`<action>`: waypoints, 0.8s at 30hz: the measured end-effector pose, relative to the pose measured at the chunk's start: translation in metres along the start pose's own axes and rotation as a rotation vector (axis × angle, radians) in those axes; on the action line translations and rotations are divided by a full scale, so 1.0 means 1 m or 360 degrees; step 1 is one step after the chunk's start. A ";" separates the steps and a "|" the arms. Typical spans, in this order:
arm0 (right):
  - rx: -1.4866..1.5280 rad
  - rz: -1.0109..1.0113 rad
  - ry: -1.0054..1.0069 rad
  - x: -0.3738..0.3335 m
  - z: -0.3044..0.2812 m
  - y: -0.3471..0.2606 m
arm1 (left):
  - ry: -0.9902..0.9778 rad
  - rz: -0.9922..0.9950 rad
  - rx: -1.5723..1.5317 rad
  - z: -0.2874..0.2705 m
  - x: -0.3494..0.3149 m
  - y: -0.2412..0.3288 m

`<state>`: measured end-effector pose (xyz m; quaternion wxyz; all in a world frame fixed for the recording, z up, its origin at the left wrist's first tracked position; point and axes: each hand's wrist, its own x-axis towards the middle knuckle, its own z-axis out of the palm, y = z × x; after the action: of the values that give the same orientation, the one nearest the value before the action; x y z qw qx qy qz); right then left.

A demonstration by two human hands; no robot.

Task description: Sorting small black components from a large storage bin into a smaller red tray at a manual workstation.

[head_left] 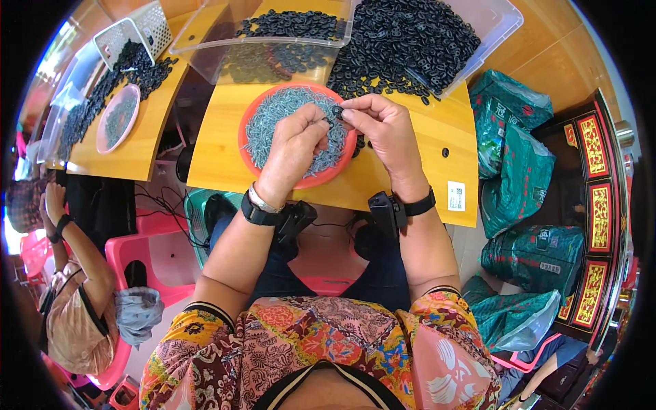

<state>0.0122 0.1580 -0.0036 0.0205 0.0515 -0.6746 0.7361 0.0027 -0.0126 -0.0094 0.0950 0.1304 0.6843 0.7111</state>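
My right hand pinches a small black oval plastic piece between thumb and fingers. Close beside it, my left hand is closed, its fingertips curled together near that piece; whatever is in them is too small to make out. Both hands are above an orange-red plastic basin, filled with many small silvery screws. Part of the basin's contents is hidden behind my left hand and wrist.
A clear bin spills black pieces across the yellow table. Another clear container lies beside it. Green bags stand at the right. At the left, a person sits by another table with a pink dish.
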 end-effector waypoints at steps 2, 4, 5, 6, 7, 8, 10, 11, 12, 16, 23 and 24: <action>-0.0002 -0.0011 -0.0012 0.000 -0.001 0.001 | 0.0001 -0.0017 -0.0005 0.000 0.000 0.000; -0.0015 -0.0012 -0.0005 0.000 -0.001 0.002 | -0.0009 0.0001 -0.0017 0.000 0.000 -0.001; -0.0013 -0.0012 -0.0005 0.000 0.000 0.001 | -0.0009 0.0001 -0.0015 0.000 0.000 -0.001; 0.0028 -0.0016 0.0025 0.000 0.001 -0.001 | -0.0007 -0.0014 -0.0021 0.000 0.000 -0.002; 0.0070 -0.0019 0.0054 0.000 0.002 -0.002 | -0.0006 -0.0028 -0.0028 -0.001 0.000 -0.002; 0.0070 -0.0019 0.0055 0.000 0.001 -0.002 | -0.0006 -0.0028 -0.0027 0.000 0.000 -0.001; 0.0055 0.0004 0.0026 0.000 0.000 -0.001 | -0.0001 -0.0023 -0.0042 0.001 0.000 0.000; 0.0056 0.0004 0.0027 0.000 0.000 0.000 | -0.0002 -0.0023 -0.0042 0.001 0.000 0.000; 0.0038 -0.0013 0.0012 0.000 0.000 0.000 | -0.0011 -0.0025 -0.0039 0.000 0.000 0.000; 0.0040 -0.0026 -0.0001 0.000 0.000 0.000 | -0.0012 -0.0025 -0.0047 0.001 0.000 0.001; -0.0064 -0.0060 -0.0029 -0.002 0.004 0.001 | -0.0023 -0.0020 -0.0035 0.000 0.001 -0.001; -0.0087 -0.0049 -0.0042 -0.002 0.005 0.000 | -0.0017 -0.0040 -0.0037 -0.001 0.000 -0.001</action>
<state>0.0146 0.1526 -0.0033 0.0245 0.0710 -0.6938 0.7163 0.0024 -0.0130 -0.0103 0.1092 0.1246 0.6771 0.7170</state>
